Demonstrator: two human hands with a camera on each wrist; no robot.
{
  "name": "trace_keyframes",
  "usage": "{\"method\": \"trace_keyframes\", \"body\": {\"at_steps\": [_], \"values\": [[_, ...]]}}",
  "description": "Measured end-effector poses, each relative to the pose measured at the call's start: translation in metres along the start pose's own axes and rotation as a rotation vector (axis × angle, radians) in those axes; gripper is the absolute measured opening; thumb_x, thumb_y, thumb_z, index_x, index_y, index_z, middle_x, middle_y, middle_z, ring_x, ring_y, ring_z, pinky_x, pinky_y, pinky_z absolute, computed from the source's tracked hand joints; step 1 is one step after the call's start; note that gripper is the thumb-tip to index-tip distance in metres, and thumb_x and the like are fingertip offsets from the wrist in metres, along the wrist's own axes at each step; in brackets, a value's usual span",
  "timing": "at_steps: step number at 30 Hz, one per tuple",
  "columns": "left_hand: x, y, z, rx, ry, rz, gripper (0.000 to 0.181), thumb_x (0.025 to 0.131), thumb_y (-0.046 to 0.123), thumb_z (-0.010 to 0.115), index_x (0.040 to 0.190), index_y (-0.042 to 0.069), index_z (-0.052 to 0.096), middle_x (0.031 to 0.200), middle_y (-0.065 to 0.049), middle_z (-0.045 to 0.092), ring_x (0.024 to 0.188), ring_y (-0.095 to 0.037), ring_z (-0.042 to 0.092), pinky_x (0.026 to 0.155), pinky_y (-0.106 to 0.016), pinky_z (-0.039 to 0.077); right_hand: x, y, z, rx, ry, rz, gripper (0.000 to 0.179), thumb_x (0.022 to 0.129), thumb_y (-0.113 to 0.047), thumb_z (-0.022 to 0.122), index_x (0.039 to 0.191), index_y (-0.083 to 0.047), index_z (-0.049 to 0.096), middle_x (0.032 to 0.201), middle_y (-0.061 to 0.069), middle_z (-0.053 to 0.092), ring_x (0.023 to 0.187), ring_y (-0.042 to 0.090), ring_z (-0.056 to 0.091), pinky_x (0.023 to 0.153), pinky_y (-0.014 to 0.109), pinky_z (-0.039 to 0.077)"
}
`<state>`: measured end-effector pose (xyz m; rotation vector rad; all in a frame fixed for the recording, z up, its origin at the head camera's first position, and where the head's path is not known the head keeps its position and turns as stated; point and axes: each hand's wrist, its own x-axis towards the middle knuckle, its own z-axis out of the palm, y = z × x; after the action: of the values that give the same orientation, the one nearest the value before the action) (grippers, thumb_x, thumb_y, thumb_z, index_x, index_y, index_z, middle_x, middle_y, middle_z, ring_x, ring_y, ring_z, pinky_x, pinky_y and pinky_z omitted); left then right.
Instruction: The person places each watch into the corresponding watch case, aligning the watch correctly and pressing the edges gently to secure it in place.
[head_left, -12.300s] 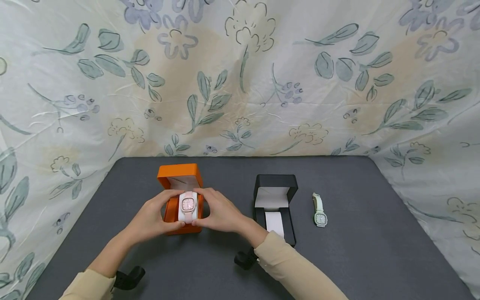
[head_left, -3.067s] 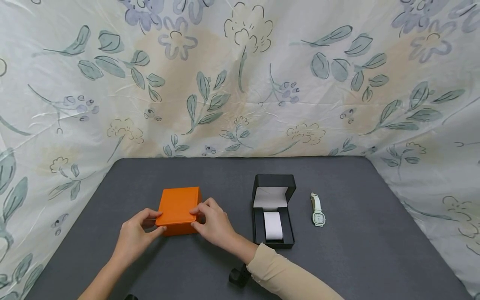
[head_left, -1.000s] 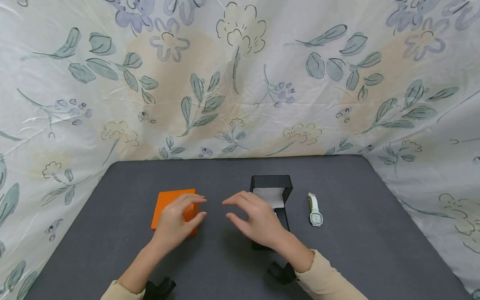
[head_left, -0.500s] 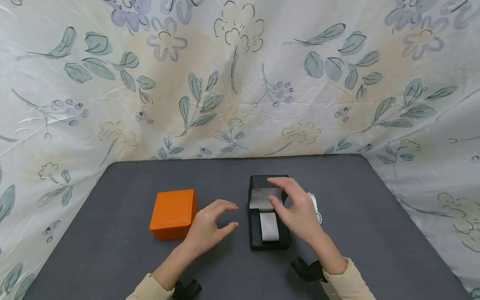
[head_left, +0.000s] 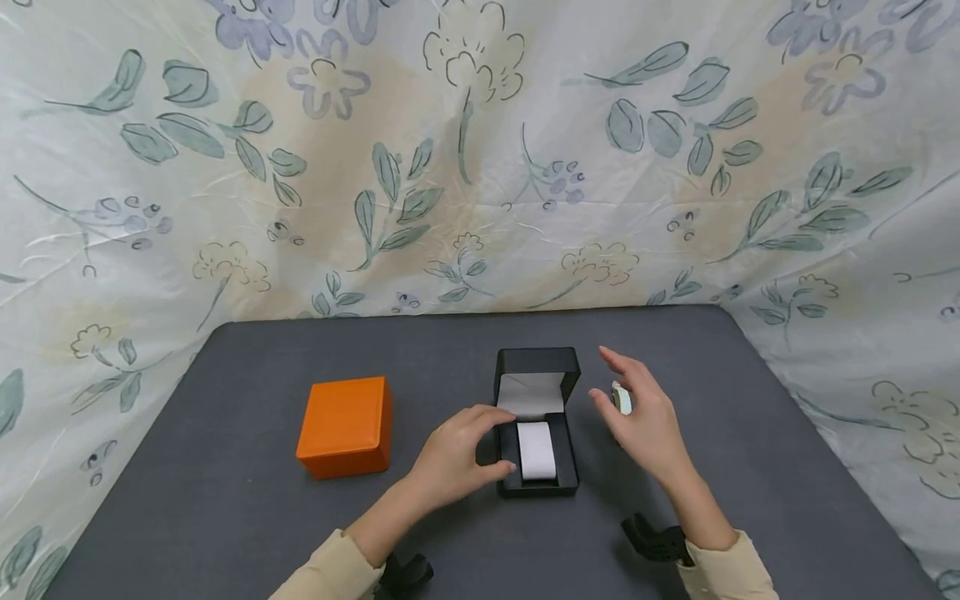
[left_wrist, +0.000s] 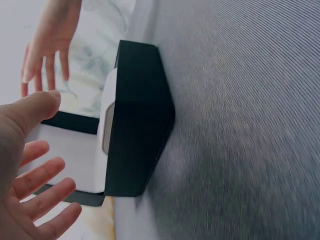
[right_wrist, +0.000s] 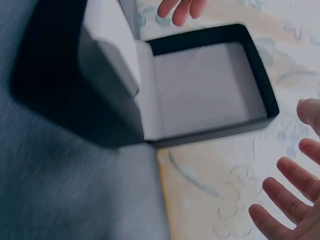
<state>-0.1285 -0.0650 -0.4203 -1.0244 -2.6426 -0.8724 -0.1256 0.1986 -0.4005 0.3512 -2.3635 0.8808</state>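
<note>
A black watch box (head_left: 573, 454) stands with its lid raised in the head view, a white cushion (head_left: 536, 451) in its base. My left hand (head_left: 450, 458) is at the box's left side, thumb and fingers spread apart, fingertips right at its edge. To the right of the box hovers my right hand (head_left: 652, 429), its fingers spread and holding nothing. Behind that hand lies a pale green wristwatch (head_left: 621, 398), mostly hidden by it. In the right wrist view the lid (right_wrist: 210, 90) shows its pale lining, with the right fingers (right_wrist: 287, 197) apart from it.
A closed orange box (head_left: 347, 425) sits on the dark grey table (head_left: 247, 500) to the left of my left hand. A floral cloth (head_left: 480, 167) hangs along the table's back and sides.
The orange box was open with a pink watch in it earlier and is now closed. Both hands have let go of it and moved right, the left to the black box, the right past it.
</note>
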Motion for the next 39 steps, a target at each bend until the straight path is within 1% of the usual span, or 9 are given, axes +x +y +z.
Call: {"method": "trace_keyframes", "body": {"at_steps": [6, 10, 11, 16, 19, 21, 27, 34, 39], "values": [[0.008, 0.006, 0.009, 0.018, -0.050, 0.002, 0.059, 0.074, 0.037, 0.075, 0.125, 0.017, 0.055, 0.123, 0.004, 0.055, 0.109, -0.014, 0.053, 0.087, -0.034, 0.048, -0.011, 0.018, -0.003, -0.024, -0.034, 0.125, 0.057, 0.082, -0.015, 0.068, 0.135, -0.013, 0.046, 0.124, 0.012, 0.052, 0.112, 0.028, 0.051, 0.083, 0.050, 0.046], [0.013, 0.009, 0.014, 0.053, -0.078, -0.005, 0.062, 0.073, 0.042, 0.074, 0.126, 0.016, 0.054, 0.124, 0.004, 0.054, 0.108, -0.015, 0.053, 0.088, -0.035, 0.047, -0.018, 0.028, -0.005, -0.043, -0.086, 0.196, 0.057, 0.084, -0.018, 0.066, 0.136, -0.009, 0.043, 0.126, 0.016, 0.049, 0.114, 0.033, 0.049, 0.083, 0.054, 0.045], [0.015, 0.010, 0.015, 0.060, -0.083, -0.008, 0.063, 0.073, 0.042, 0.074, 0.126, 0.017, 0.054, 0.124, 0.004, 0.054, 0.109, -0.015, 0.053, 0.088, -0.035, 0.047, -0.020, 0.030, -0.006, -0.038, -0.108, 0.215, 0.058, 0.085, -0.017, 0.066, 0.137, -0.007, 0.042, 0.128, 0.018, 0.048, 0.115, 0.035, 0.048, 0.085, 0.055, 0.044], [0.020, 0.013, 0.022, 0.106, -0.091, 0.004, 0.066, 0.070, 0.044, 0.076, 0.126, 0.018, 0.054, 0.122, 0.005, 0.055, 0.105, -0.015, 0.053, 0.086, -0.034, 0.046, -0.028, 0.039, -0.009, -0.081, -0.183, 0.280, 0.061, 0.085, -0.018, 0.066, 0.137, -0.003, 0.039, 0.127, 0.022, 0.047, 0.115, 0.038, 0.047, 0.084, 0.057, 0.044], [0.022, 0.013, 0.026, 0.147, -0.090, 0.016, 0.066, 0.068, 0.045, 0.076, 0.125, 0.018, 0.055, 0.120, 0.005, 0.055, 0.104, -0.015, 0.053, 0.086, -0.034, 0.046, -0.032, 0.043, -0.010, -0.118, -0.216, 0.309, 0.063, 0.084, -0.021, 0.066, 0.138, -0.002, 0.039, 0.124, 0.023, 0.048, 0.111, 0.038, 0.048, 0.079, 0.054, 0.045], [0.022, 0.013, 0.028, 0.177, -0.088, 0.023, 0.067, 0.067, 0.046, 0.076, 0.124, 0.019, 0.055, 0.119, 0.005, 0.056, 0.104, -0.015, 0.053, 0.087, -0.034, 0.046, -0.034, 0.046, -0.010, -0.137, -0.231, 0.325, 0.064, 0.085, -0.023, 0.066, 0.138, -0.001, 0.038, 0.123, 0.024, 0.049, 0.111, 0.039, 0.049, 0.079, 0.054, 0.044], [0.024, 0.012, 0.031, 0.242, -0.107, 0.022, 0.067, 0.067, 0.051, 0.075, 0.123, 0.019, 0.056, 0.118, 0.003, 0.057, 0.105, -0.016, 0.052, 0.088, -0.035, 0.045, -0.038, 0.053, -0.011, -0.158, -0.265, 0.365, 0.062, 0.086, -0.026, 0.064, 0.136, 0.002, 0.039, 0.124, 0.027, 0.048, 0.110, 0.042, 0.049, 0.085, 0.058, 0.040], [0.025, 0.010, 0.033, 0.297, -0.114, 0.037, 0.067, 0.067, 0.053, 0.075, 0.121, 0.017, 0.058, 0.115, 0.001, 0.058, 0.104, -0.016, 0.052, 0.086, -0.034, 0.044, -0.043, 0.055, -0.014, -0.180, -0.333, 0.424, 0.060, 0.087, -0.029, 0.063, 0.132, 0.005, 0.043, 0.119, 0.027, 0.053, 0.103, 0.041, 0.054, 0.081, 0.054, 0.044], [0.025, 0.010, 0.034, 0.329, -0.128, 0.033, 0.068, 0.066, 0.053, 0.075, 0.121, 0.017, 0.059, 0.115, 0.002, 0.059, 0.106, -0.016, 0.050, 0.086, -0.033, 0.042, -0.045, 0.058, -0.012, -0.210, -0.333, 0.428, 0.053, 0.085, -0.026, 0.064, 0.126, 0.005, 0.049, 0.108, 0.025, 0.057, 0.093, 0.037, 0.058, 0.076, 0.051, 0.046]]}}
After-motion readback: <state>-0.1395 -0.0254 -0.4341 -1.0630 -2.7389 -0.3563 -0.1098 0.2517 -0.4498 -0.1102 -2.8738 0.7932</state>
